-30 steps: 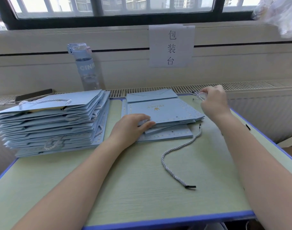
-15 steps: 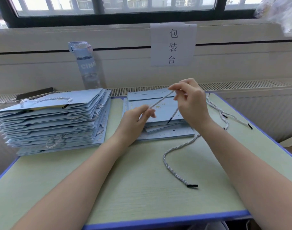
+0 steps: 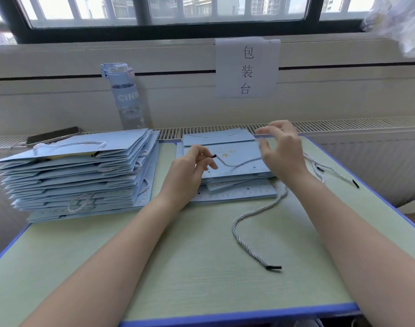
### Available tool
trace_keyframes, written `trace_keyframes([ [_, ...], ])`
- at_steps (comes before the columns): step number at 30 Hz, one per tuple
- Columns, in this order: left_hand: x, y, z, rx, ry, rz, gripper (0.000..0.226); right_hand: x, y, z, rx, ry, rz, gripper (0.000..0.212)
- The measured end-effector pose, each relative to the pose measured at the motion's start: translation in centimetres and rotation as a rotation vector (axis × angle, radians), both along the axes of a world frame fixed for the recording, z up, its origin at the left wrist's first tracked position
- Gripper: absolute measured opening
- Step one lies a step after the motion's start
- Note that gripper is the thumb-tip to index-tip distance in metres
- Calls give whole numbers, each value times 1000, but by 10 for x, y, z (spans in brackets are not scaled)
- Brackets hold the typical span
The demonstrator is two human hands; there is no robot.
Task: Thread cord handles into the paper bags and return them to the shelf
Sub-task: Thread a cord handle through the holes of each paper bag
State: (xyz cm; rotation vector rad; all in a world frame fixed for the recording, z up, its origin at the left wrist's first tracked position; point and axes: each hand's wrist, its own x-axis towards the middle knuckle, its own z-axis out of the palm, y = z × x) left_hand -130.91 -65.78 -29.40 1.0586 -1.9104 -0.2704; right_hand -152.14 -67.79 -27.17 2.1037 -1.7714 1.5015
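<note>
A small pile of flat light-blue paper bags [image 3: 239, 161] lies at the middle back of the table. My left hand [image 3: 190, 171] pinches the black-tipped end of a white twisted cord [image 3: 239, 164] just above the top bag. The cord trails right across that bag toward my right hand [image 3: 282, 147], which hovers over the pile with fingers spread and loosely curled, holding nothing that I can see. A second loose cord [image 3: 251, 223] lies on the table in front of the pile.
A tall stack of blue bags with cord handles [image 3: 79, 171] fills the left of the green table [image 3: 178, 267]. More loose cords [image 3: 331, 172] lie at the right. A water bottle [image 3: 126, 97] and a phone [image 3: 53, 135] sit on the ledge behind.
My left hand has taken the cord's tip and pulled it left over the top bag. My right hand has let go of the cord and opened above the pile.
</note>
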Motion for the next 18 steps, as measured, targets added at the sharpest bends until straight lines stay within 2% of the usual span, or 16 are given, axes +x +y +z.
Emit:
trace_keyframes([
  [4, -2, 3, 2, -46, 51, 13, 8, 35, 22, 4, 166, 29, 351, 24],
  [9, -1, 3, 5, -23, 119, 47, 12, 51, 26, -6, 194, -148, 453, 13],
  [12, -1, 4, 6, 5, 110, 47, 8, 50, 24, -6, 201, -165, 473, 11],
  [14, 2, 1, 6, 58, 22, 45, 16, 50, 22, -7, 171, -143, 408, 10],
  [18, 18, -8, 3, 291, -375, 133, 66, 42, 14, -10, 137, 31, 266, 15],
])
